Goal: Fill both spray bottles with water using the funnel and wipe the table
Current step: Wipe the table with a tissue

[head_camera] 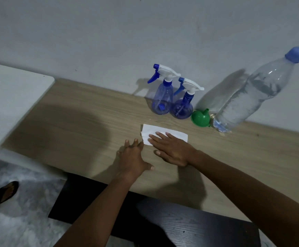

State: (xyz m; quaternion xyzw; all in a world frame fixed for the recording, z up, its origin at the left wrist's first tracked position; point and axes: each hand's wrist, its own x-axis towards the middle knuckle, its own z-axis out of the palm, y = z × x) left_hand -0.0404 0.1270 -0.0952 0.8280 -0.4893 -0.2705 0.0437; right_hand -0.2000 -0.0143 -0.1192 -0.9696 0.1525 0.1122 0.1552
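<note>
So the right hand [172, 148] is lying flat with straight fingers on a white cloth [164, 133] spread on the wooden bench [73, 122], and the left hand [132, 157] is just beside the cloth's left edge, fingers spread and holding nothing. Back by the wall, the two blue spray bottles, the taller one [163, 93] and the shorter one [182, 104], stand side by side with their trigger heads on. The green funnel [200, 117] sits on the bench between the shorter one and the big capped water bottle [252, 97].
</note>
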